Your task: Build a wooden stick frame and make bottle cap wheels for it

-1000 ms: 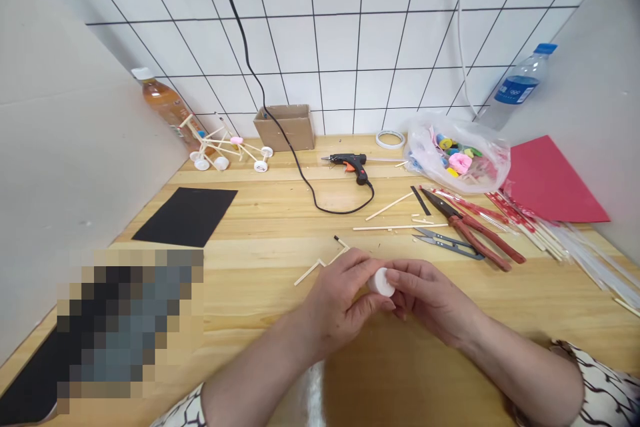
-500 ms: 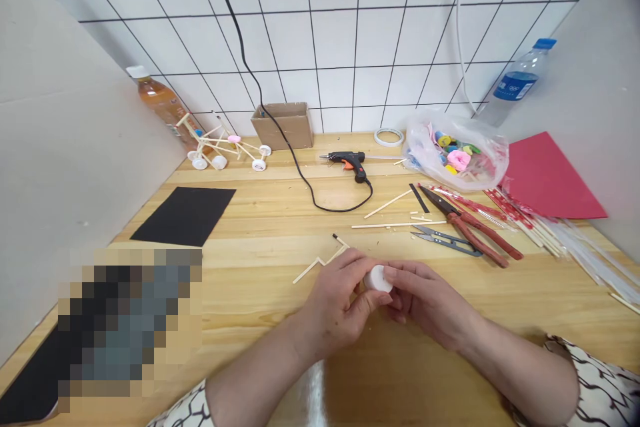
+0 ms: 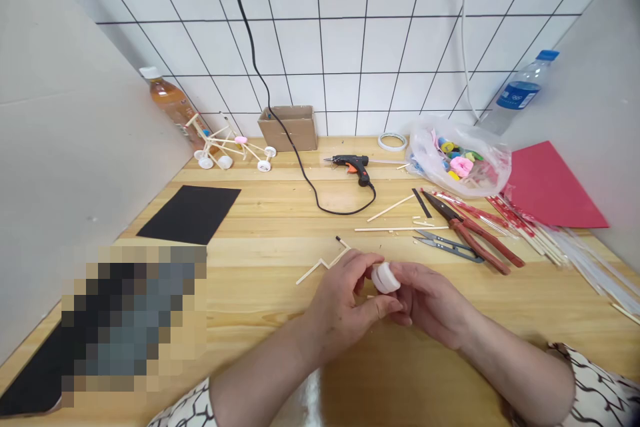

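Two white bottle caps (image 3: 387, 278), apparently pressed together face to face, are held above the table between my hands. My right hand (image 3: 433, 300) grips them from the right, its thumb on the cap's edge and its other fingers curled beneath. My left hand (image 3: 345, 297) curves round them from the left, index finger along the top and thumb below, near the right fingertips. Just beyond my left hand lies a bent piece made of thin wooden sticks (image 3: 320, 263), with one black tip; the hand partly covers it.
Further back lie a hot glue gun (image 3: 353, 163) with its black cord, red-handled pliers (image 3: 473, 230) and thread snips (image 3: 447, 247). A stick model with white cap wheels (image 3: 225, 147), a cardboard box (image 3: 290, 128), a plastic bag (image 3: 460, 157) and black sheets (image 3: 190, 213) surround the work area.
The caps have turned between my fingers, so their side and the seam now show. My left thumb and index finger have spread slightly wider. The camera view has shifted a little.
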Action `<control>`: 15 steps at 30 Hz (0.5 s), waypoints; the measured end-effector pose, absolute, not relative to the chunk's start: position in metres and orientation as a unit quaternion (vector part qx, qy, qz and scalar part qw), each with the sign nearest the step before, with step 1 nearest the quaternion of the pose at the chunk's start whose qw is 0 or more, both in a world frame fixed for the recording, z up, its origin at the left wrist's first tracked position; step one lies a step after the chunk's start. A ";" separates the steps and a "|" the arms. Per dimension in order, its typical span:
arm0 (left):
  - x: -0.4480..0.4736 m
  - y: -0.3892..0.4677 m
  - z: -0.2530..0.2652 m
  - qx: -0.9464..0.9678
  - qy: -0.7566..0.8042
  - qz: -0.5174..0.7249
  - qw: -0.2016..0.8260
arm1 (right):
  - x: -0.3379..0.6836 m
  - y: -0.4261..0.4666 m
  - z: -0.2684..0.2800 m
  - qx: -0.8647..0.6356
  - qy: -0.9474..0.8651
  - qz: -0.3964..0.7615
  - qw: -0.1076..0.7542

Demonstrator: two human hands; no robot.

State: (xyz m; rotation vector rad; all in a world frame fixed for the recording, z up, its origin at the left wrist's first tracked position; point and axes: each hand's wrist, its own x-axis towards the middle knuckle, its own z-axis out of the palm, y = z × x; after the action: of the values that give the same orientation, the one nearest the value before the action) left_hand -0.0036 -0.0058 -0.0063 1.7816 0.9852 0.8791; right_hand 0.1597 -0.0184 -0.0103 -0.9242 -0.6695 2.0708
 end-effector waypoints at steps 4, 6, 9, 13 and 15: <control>-0.004 -0.006 -0.004 0.721 0.402 0.342 0.448 | 0.160 -0.019 -0.010 -0.364 -0.248 0.819 0.367; -0.004 -0.005 -0.004 0.726 0.395 0.347 0.443 | 0.160 -0.019 -0.011 -0.374 -0.254 0.814 0.363; -0.005 -0.005 -0.004 0.726 0.401 0.358 0.430 | 0.162 -0.018 -0.013 -0.401 -0.312 0.769 0.389; -0.005 -0.005 -0.005 0.737 0.405 0.364 0.401 | 0.164 -0.017 -0.013 -0.442 -0.406 0.693 0.399; -0.005 -0.004 -0.006 0.744 0.398 0.360 0.399 | 0.164 -0.017 -0.011 -0.453 -0.424 0.681 0.390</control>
State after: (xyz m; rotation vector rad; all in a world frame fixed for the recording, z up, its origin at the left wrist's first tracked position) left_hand -0.0049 -0.0044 -0.0055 1.8821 1.0062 0.9110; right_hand 0.1636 -0.0165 -0.0111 -1.1505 -1.0766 1.7312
